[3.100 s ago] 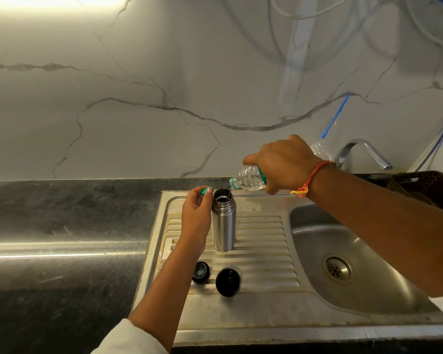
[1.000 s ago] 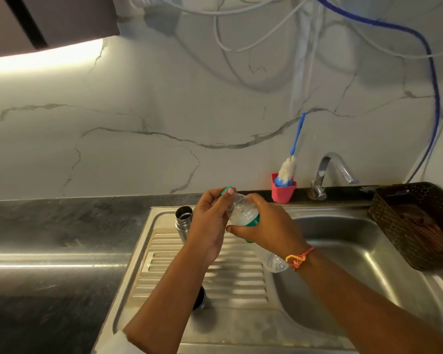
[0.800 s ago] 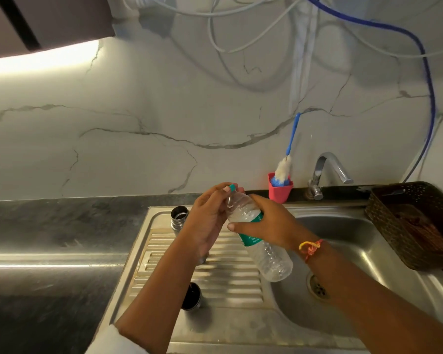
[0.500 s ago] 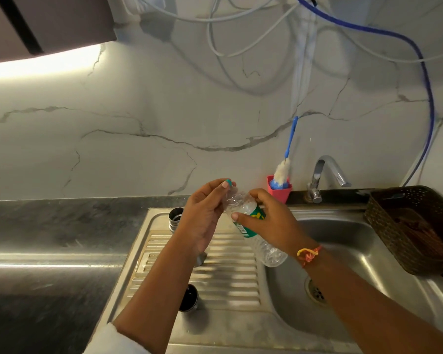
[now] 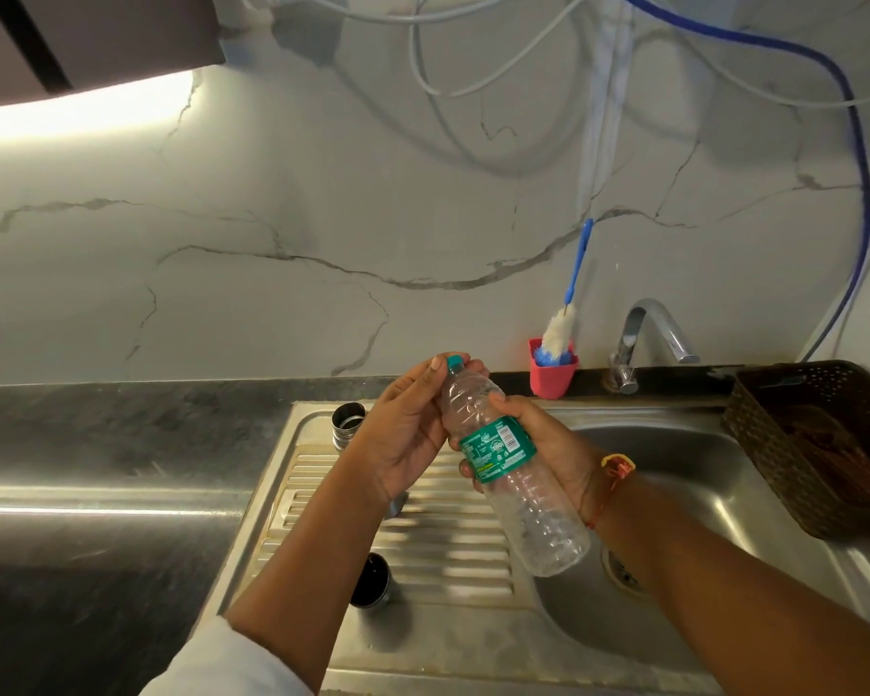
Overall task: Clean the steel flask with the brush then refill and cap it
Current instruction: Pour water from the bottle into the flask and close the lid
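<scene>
Whereas three seconds ago the plastic bottle was tipped over the mouth of the steel flask, it now stands clear of it, and the pour is judged to be finished. The sink unit set into the dark worktop carries everything relevant: the basin lies to the right, the ribbed drainer to the left. A brown basket sits at the far right edge, apart from the work.

The plastic bottle is now held slanted over the drainer, neck uppermost, and looks nearly empty. The right hand is wrapped around its green-labelled middle. The left hand has left the flask, which it steadied during the pour, and its fingertips now pinch the teal cap at the bottle's neck. Whether the cap is fully tightened cannot be told.

The steel flask stands upright on the drainer near its back left corner, open at the top, untouched, and largely hidden behind the left wrist. Its water level is not visible.

The brush rests head-down in a small red cup beside the tap, well apart from both hands, consistent with cleaning being over.

One dark cap piece lies on the drainer nearer the camera; a second, seen earlier beside it, is now out of sight behind the forearm. Capping the flask is judged the outstanding step, once the bottle is set aside.
</scene>
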A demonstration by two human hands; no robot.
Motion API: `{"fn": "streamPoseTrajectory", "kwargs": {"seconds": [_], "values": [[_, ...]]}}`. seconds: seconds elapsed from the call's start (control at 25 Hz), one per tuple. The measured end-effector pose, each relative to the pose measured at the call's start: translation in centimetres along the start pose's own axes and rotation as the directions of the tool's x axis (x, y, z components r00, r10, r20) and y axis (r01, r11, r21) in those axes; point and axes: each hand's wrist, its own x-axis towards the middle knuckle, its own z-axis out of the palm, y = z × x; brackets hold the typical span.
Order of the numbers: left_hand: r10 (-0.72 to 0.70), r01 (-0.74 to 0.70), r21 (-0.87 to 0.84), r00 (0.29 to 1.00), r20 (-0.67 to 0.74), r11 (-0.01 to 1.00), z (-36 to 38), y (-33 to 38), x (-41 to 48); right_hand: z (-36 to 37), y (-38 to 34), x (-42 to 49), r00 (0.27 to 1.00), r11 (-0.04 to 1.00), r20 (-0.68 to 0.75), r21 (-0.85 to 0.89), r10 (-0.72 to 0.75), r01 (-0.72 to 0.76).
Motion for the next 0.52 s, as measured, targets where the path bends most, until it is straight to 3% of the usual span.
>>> {"fn": "streamPoseTrajectory", "kwargs": {"seconds": [0.16,0.24,0.36,0.52], "values": [[0.049,-0.022,0.169,0.987,-0.156,0.985,-2.2,-1.2,2.2,-1.6,0.9,2.2,0.989,0.996,-0.127,-0.066,-0.074,0.066],[0.136,-0.027,0.376,0.954,-0.266,0.926,-3.5,-2.4,3.5,-3.0,1.2,4.3,0.955,0.955,-0.233,-0.27,-0.186,0.121],[0.259,0.069,0.625,0.871,-0.418,0.777,-4.7,-4.8,5.5,-4.8,0.3,8.6,0.826,0.805,-0.429,-0.591,-0.366,0.05],[0.264,0.156,0.682,0.842,-0.47,0.715,-6.0,-7.6,8.3,-7.6,-2.2,14.5,0.721,0.597,-0.457,-0.799,-0.521,-0.075]]}}
